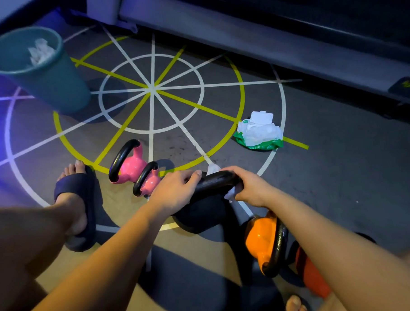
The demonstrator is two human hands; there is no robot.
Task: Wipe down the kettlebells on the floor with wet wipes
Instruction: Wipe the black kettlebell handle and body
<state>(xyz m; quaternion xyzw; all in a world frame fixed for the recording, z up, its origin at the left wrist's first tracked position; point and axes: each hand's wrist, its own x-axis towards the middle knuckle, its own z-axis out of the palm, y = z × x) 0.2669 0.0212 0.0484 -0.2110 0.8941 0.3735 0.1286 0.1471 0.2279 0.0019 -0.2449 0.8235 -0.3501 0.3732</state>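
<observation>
Handle of black kettlebell [215, 179] runs left–right; left hand [175, 189] grips its left end, right hand [250, 188] wraps wipe [230, 194] round right end.

- Matte black kettlebell [202, 216]: black all over.
- Larger glossy pink kettlebell [131, 166] and smaller glossy pink kettlebell [151, 184]: black handles.
- Glossy orange kettlebell [259, 240]: black handle.
- Soft plastic wipe pack [259, 133]: green and white.
- Round plastic bin [55, 86]: teal.
- Grey floor [329, 173] before you: white and yellow circles, crossing spokes.
</observation>
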